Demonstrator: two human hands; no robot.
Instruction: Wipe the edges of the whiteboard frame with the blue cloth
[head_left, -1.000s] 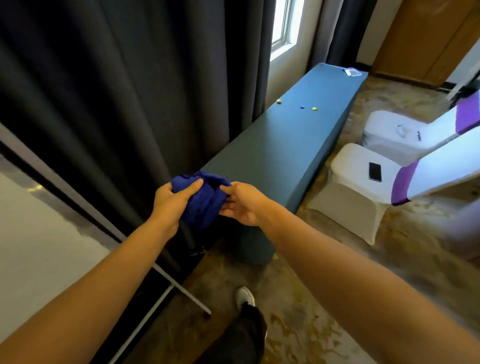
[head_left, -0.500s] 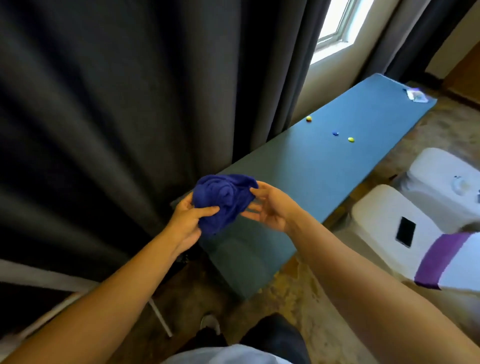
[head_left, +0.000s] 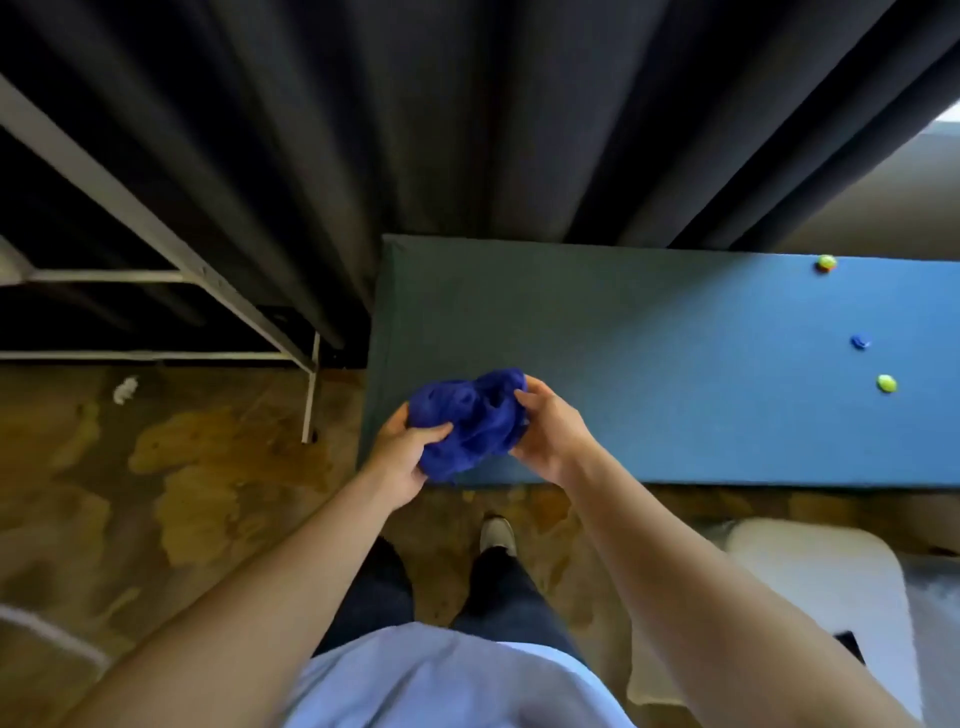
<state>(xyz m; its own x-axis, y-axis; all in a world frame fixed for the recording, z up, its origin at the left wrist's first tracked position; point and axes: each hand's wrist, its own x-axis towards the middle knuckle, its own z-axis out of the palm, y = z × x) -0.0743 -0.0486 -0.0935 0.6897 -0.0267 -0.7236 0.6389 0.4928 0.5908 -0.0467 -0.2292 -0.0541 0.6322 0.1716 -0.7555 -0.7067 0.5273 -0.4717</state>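
Observation:
The blue cloth (head_left: 470, 418) is crumpled into a ball and held between both hands over the near left corner of a blue table (head_left: 675, 364). My left hand (head_left: 400, 457) grips its lower left side with the thumb on top. My right hand (head_left: 548, 428) holds its right side with the fingers curled in. Only the grey metal stand of the whiteboard (head_left: 156, 234) shows at the left, with its legs on the floor; the board surface is out of view.
Dark curtains (head_left: 467, 114) hang behind the table and the stand. Three small coloured magnets (head_left: 861, 342) lie on the table at the right. A white-covered chair (head_left: 810, 582) sits at the lower right. My feet stand on patterned brown carpet (head_left: 208, 493), with a white scrap (head_left: 124, 389) at left.
The view has tilted down and swung left, so the table now lies across the frame. Both hands stay on the cloth, the right now closing further on it.

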